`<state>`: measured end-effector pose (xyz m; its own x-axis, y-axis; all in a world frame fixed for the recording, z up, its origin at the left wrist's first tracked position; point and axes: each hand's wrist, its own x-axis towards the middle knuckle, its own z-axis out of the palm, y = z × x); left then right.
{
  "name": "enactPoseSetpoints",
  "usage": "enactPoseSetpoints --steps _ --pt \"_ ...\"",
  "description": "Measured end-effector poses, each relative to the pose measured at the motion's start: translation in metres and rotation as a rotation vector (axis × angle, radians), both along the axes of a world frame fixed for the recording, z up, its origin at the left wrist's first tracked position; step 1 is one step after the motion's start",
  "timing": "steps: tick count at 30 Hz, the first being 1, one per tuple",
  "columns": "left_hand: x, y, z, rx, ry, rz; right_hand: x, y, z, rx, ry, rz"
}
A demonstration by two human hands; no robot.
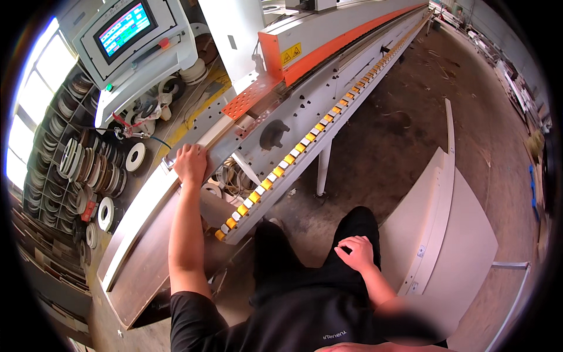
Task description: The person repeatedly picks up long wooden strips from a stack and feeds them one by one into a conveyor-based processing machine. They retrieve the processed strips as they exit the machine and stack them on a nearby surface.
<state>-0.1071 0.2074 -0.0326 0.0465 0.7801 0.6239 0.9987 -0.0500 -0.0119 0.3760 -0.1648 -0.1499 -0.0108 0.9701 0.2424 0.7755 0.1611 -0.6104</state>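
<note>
My left hand [190, 163] presses down on a long pale board [139, 226], its fingers bent over the board close to the machine's infeed. The board lies lengthwise along a brown panel [153, 249], and its far end runs toward an orange perforated guard [251, 98]. Low in front of my right thigh, my right hand [355, 252] hangs with loosely bent fingers, thumb apart, and nothing visible in it. Beside the left hand is the metal bed [293, 111] of a long edge banding machine.
A control panel with a lit screen [125, 29] stands at the upper left. Yellow and white rollers [286, 164] line the machine's near rail. Edge-band rolls [82, 161] fill a rack on the left. Large pale panels [457, 234] and a long strip [437, 234] lie at right.
</note>
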Motion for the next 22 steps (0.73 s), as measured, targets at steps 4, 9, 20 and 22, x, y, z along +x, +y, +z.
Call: enactPoseSetpoints --steps 4,9,20,22 --pt "0.024 0.033 -0.008 0.009 0.101 -0.049 0.001 0.001 0.004 -0.014 -0.007 0.013" --pt "0.070 0.062 -0.008 -0.017 0.018 -0.055 0.005 -0.004 0.002 0.002 0.000 -0.020" --pt "0.051 0.054 -0.010 0.080 0.013 -0.213 0.012 -0.009 0.004 0.038 0.107 -0.080" --pt "0.034 0.035 -0.010 0.028 0.028 -0.217 0.012 -0.014 0.004 0.037 0.109 -0.083"
